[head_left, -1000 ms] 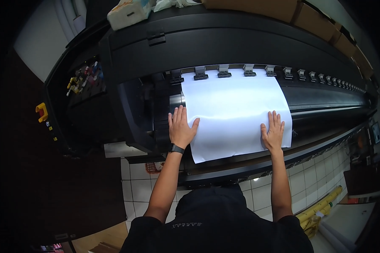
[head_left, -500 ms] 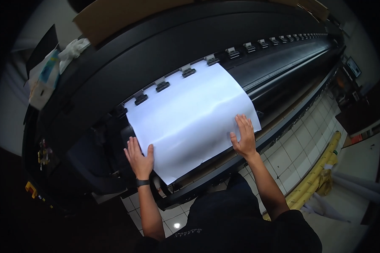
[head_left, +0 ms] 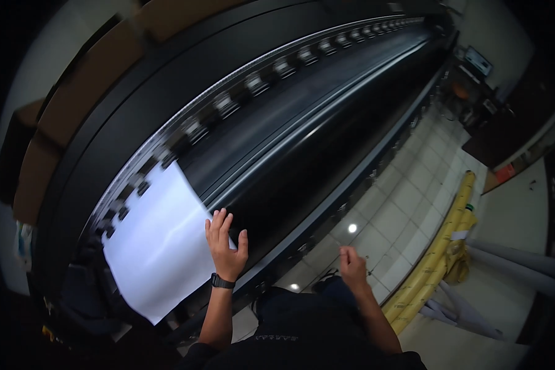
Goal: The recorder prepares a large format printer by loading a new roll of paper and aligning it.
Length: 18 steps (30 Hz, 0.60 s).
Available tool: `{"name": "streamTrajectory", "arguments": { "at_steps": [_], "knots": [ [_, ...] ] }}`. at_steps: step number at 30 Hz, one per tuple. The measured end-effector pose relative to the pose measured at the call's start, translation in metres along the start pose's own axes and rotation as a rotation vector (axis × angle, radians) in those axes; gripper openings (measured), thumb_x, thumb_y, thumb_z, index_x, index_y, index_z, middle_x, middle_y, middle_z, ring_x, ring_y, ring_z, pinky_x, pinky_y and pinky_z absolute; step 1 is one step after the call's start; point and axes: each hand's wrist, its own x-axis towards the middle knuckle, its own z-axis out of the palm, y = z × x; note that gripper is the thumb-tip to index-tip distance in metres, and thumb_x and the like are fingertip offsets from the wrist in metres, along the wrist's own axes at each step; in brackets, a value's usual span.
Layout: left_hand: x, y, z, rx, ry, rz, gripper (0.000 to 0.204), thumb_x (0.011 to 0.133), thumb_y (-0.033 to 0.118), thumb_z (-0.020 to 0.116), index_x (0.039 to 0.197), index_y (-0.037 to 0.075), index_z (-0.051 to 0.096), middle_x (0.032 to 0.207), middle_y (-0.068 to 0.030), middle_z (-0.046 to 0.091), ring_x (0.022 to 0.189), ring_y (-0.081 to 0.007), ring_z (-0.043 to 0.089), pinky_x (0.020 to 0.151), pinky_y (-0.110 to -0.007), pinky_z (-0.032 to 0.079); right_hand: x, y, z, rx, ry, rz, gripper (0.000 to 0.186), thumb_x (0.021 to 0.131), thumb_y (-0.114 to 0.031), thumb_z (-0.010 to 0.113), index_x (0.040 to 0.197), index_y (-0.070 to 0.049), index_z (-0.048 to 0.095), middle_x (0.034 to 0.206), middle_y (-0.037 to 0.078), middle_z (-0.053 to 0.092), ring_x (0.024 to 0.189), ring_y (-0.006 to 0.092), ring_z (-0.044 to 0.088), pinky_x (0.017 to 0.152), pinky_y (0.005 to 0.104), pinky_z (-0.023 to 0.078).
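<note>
A large white sheet (head_left: pixel 163 246) lies over the front of a long black wide-format printer (head_left: pixel 327 139), its upper edge by the row of small pinch rollers. My left hand (head_left: pixel 227 243), with a dark watch on its wrist, rests at the sheet's right edge. Its fingers are stretched and the thumb is spread, so it is open. Away from the sheet, over the floor side of the printer, my right hand (head_left: pixel 354 269) hangs in the air. Its fingers are curled closed, and I see nothing in them.
Pinch rollers (head_left: pixel 256 82) line the printer, and its front bar (head_left: pixel 351 194) runs along the tiled floor (head_left: pixel 391 203). Yellow rolls (head_left: pixel 435 253) and pale tubes (head_left: pixel 512 265) lie at the right. Brown cardboard (head_left: pixel 83 77) sits on top of the printer; a screen (head_left: pixel 478 61) stands far right.
The view has swung right, so the sheet appears farther left. My left hand has gone from the sheet's left edge to its right edge. My right hand has left the sheet and curled closed.
</note>
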Motion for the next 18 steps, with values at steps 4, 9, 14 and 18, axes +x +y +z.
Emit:
{"name": "streamTrajectory", "arguments": {
  "at_steps": [4,9,14,18],
  "knots": [
    [0.059,0.075,0.109,0.025,-0.163,0.013,0.049,0.088,0.020,0.069,0.132,0.003,0.056,0.146,-0.0177,0.049,0.141,-0.0357,0.039,0.120,-0.053,0.023,0.049,0.036,-0.091,-0.062,-0.148,0.020,0.031,0.096,-0.026,0.063,0.074,-0.004,0.061,0.051,0.015,0.053,0.046,0.0321,0.058,0.048,0.0412,0.045],
    [0.138,0.125,0.237,0.181,-0.260,0.018,0.064,0.083,0.023,0.073,0.137,-0.001,0.050,0.151,-0.0211,0.042,0.145,-0.0391,0.032,0.121,-0.055,0.017,0.174,0.122,-0.199,-0.059,0.117,0.031,0.031,0.091,-0.028,0.066,0.071,-0.004,0.062,0.046,0.011,0.047,0.040,0.0259,0.050,0.044,0.0365,0.040],
    [0.240,0.176,0.374,0.279,-0.061,-0.022,0.060,0.086,0.020,0.070,0.139,0.000,0.049,0.151,-0.0209,0.042,0.145,-0.0370,0.033,0.120,-0.054,0.018,0.314,0.250,-0.267,-0.157,0.165,0.275,0.032,0.094,-0.032,0.060,0.081,-0.003,0.064,0.056,0.014,0.055,0.051,0.0312,0.057,0.051,0.0418,0.043],
    [0.344,0.251,0.499,0.275,0.003,-0.033,0.059,0.088,0.024,0.068,0.139,0.000,0.049,0.150,-0.0197,0.044,0.144,-0.0364,0.035,0.121,-0.052,0.019,0.319,0.455,-0.291,-0.375,0.078,0.491,0.041,0.095,-0.041,0.057,0.088,-0.002,0.065,0.079,0.023,0.067,0.075,0.0416,0.066,0.065,0.0494,0.050]
  ]
}}
